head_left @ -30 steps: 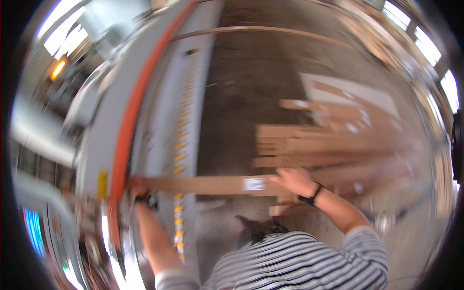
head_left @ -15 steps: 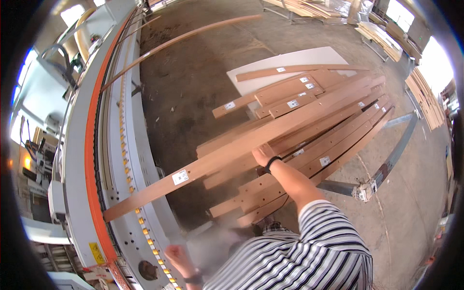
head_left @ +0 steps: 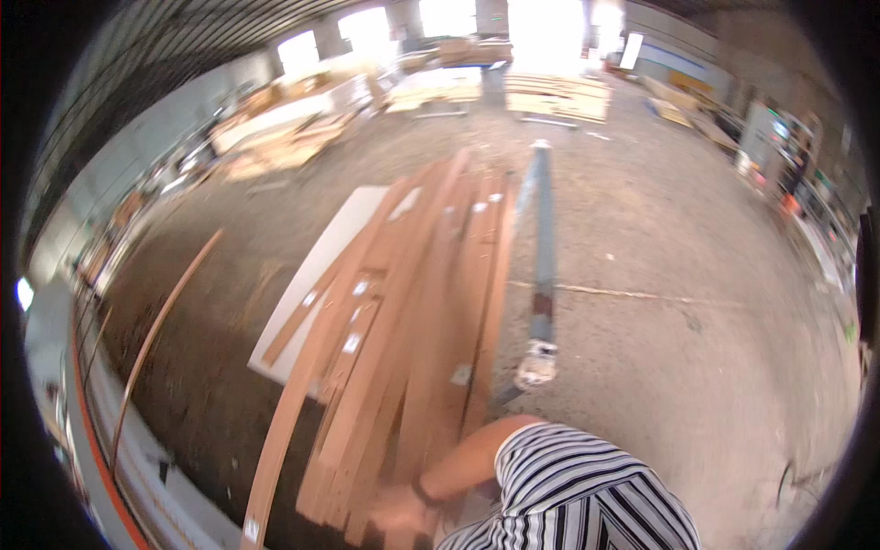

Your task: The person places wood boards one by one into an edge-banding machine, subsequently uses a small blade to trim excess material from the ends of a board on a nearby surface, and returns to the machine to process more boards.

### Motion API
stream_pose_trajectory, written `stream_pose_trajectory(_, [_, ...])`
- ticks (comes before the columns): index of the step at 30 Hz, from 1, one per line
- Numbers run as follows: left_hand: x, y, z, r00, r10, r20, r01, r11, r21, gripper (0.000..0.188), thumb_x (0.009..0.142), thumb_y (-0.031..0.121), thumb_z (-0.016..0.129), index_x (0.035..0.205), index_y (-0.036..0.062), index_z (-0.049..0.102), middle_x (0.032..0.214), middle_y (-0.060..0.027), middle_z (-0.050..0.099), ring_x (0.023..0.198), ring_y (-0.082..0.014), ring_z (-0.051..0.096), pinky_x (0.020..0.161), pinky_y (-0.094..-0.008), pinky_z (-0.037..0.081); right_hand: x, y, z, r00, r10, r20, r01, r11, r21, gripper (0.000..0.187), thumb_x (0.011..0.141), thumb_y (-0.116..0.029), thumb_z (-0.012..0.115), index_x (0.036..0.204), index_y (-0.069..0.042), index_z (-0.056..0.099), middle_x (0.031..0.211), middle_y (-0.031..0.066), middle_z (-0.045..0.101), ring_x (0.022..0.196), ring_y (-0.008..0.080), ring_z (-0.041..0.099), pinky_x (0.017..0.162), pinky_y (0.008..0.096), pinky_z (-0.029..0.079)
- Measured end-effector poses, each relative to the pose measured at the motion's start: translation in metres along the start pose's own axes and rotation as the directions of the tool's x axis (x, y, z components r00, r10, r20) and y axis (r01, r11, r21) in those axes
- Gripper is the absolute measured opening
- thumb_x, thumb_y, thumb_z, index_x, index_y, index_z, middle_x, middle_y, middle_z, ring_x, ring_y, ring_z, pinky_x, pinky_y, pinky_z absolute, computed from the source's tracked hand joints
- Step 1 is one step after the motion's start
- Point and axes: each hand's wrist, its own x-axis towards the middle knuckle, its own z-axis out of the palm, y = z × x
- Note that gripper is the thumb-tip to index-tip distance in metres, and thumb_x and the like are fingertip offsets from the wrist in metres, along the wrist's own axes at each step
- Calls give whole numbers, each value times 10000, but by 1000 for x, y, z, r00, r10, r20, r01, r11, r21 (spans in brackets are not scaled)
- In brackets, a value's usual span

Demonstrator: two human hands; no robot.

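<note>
My right hand (head_left: 399, 511), smeared by motion, is low in the picture at the near ends of a stack of long brown wooden boards (head_left: 362, 449). Its fingers cannot be made out, nor whether they touch a board. A dark band circles the wrist. My left hand is out of view. One long board (head_left: 284, 426) on the left side of the stack reaches down to the lower edge, with a white label near its close end. Several other boards carry white labels. Beneath their far left side lies a pale sheet (head_left: 298, 302).
A long machine (head_left: 137, 495) with an orange strip runs along the lower left, and a thin strip (head_left: 156, 339) sticks up from it. Right of the stack, a grey metal bar (head_left: 544, 257) lies along the concrete floor (head_left: 660, 367). Piled boards (head_left: 555, 96) stand far back.
The view has swung right and up, leaving the machine at the left edge. My left hand has gone out of view. My right hand has moved from mid-stack to the boards' near ends.
</note>
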Motion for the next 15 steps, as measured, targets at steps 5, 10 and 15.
stream_pose_trajectory(5, [51, 76, 61, 972, 28, 232, -12, 997, -70, 315, 997, 227, 517, 1232, 18, 519, 1066, -135, 624, 949, -242, 609, 881, -372, 509, 7, -46, 6, 997, 17, 77, -24, 996, 82, 481, 735, -502, 636, 968, -87, 564, 1010, 151, 570, 949, 365, 584, 726, 541, 483])
stream_pose_trajectory(10, [66, 115, 64, 957, -10, 289, 43, 993, -106, 320, 989, 271, 503, 1195, 30, 546, 1040, -129, 635, 926, -234, 613, 876, -380, 508, -34, -21, -6, 990, 52, 128, -57, 998, 33, 593, 750, -579, 644, 1134, -141, 529, 1055, 143, 578, 1020, 366, 586, 762, 565, 489])
stream_pose_trajectory(15, [34, 100, -47, 988, -153, 21, 154, 956, -249, 337, 981, 316, 489, 1158, 42, 572, 1015, -123, 646, 903, -226, 617, 870, -388, 506, -60, 32, -61, 934, 288, 211, -276, 957, -85, 344, 720, -280, 738, 928, -45, 598, 1008, 195, 635, 1028, 379, 603, 873, 494, 487])
